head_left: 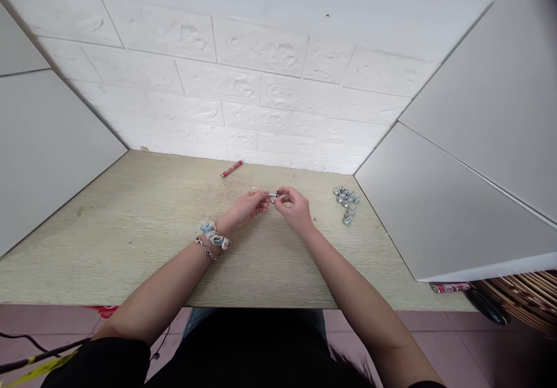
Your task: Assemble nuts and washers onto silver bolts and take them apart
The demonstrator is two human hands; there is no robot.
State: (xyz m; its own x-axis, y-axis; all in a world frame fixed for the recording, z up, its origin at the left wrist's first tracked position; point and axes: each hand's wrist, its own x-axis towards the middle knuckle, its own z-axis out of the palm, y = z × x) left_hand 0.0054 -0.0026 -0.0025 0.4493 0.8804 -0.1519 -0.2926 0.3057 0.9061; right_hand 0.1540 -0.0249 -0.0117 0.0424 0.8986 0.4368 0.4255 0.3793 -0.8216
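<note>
A small silvery metal piece, bolt-like in shape, lies level between my two hands above the middle of the table. My left hand pinches its left end with thumb and forefinger, the other fingers curled under. At its right end, the thumb and fingers of my right hand are closed on it. The piece is too small to make out fully, and the fingertips partly cover it. Over to the right lies a loose pile of similar shiny metal pieces, with a few set slightly nearer me.
A red marker-like tube lies near the white brick wall. Grey panels stand left and right. At the table's right front are another red tube, a black object and a woven basket.
</note>
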